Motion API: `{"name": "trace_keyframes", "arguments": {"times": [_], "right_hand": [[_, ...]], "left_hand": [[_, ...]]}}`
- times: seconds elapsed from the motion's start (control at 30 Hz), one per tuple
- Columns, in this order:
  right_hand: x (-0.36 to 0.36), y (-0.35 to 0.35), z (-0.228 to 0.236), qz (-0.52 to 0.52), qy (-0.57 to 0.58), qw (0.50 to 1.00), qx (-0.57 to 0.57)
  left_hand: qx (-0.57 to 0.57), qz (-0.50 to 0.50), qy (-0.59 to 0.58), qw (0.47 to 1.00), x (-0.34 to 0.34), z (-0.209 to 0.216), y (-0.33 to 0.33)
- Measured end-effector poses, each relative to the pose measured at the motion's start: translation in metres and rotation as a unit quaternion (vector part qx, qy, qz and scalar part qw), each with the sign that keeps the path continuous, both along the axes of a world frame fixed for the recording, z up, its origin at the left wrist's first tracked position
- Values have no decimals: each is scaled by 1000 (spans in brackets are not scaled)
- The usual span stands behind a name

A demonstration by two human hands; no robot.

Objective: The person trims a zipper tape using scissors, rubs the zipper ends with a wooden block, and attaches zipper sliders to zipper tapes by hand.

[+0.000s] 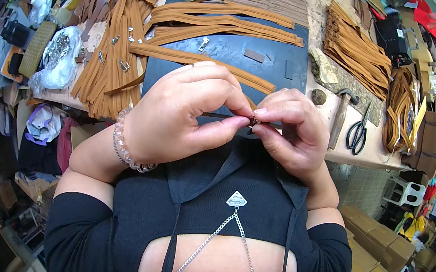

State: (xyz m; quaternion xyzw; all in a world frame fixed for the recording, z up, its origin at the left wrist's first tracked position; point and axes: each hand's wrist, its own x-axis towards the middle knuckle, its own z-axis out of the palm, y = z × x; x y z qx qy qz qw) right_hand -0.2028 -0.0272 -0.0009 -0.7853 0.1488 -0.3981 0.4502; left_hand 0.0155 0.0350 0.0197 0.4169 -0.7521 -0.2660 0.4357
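Observation:
My left hand [194,105] and my right hand [293,126] meet in front of my chest, each closed in a pinch of thumb and forefinger. Between the fingertips is a small brown piece [253,121]. Most of it is covered, so I cannot tell if it is a zipper's end. Just beyond the hands, a tan zipper tape [205,63] lies across the dark board [229,47]. More tan zipper tapes [227,27] are spread at the board's far side. Metal zipper sliders [203,44] lie on the board and on the tape pile [108,61] at left.
Right of the board are a hammer [340,116], black-handled scissors [358,133], a round dark lump [318,97] and a stack of tan zipper tapes [356,49]. Plastic bags [60,57] crowd the left. Cardboard boxes [377,267] stand low at right, near a white stool [406,192].

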Motion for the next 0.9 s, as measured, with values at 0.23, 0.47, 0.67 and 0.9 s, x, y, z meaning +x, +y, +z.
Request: {"name": "trace_keyframes", "arguments": {"times": [0.23,0.47,0.67,0.9], "right_hand": [[1,2,3,10,24,999,24],[3,8,-6,13,-40,997,58],[1,7,-4,-10,-26,999,25],[1,11,0,-25,-14,998,47]], "left_hand": [[55,1,49,997,-4,-8,3],[79,-10,91,993,-9,-13,5],[108,-13,141,984,-9,-17,0],[76,-39,112,990,2,-7,1]]}}
